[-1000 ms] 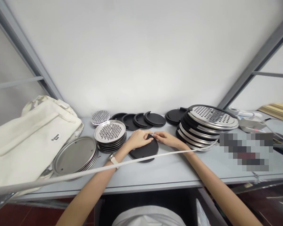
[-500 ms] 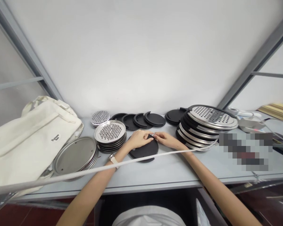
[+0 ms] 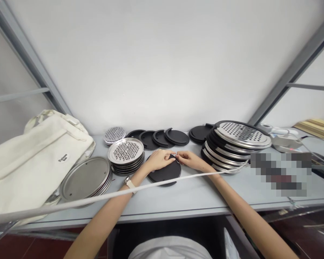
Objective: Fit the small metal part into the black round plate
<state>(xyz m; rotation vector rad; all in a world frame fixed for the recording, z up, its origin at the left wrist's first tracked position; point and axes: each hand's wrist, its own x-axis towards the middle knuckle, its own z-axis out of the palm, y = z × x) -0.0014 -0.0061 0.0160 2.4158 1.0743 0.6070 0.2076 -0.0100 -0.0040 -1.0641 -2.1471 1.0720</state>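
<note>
A round black disc (image 3: 164, 173) with a raised rim lies on the grey table in front of me. My left hand (image 3: 159, 160) rests over its far side, thumb and fingers closed at the upper right edge. At that same edge my right hand (image 3: 190, 160) pinches, its fingertips almost meeting the left ones. Something small and pale shows between the fingertips, too little to name. To the left of the disc stands a stack of metal grater plates (image 3: 126, 151), the top one with raised teeth. Behind, several black discs (image 3: 177, 137) overlap in a row.
A tall stack of metal and black plates (image 3: 241, 135) stands right. Left are plain metal discs (image 3: 88, 178), a small grater plate (image 3: 115, 135) and a cream bag (image 3: 40, 151). A white cord (image 3: 97, 197) crosses in front, over my forearms. The wall closes off the back.
Both hands stay at the disc's upper right edge, with only a slight shift of the fingertips. The rest lies as before.
</note>
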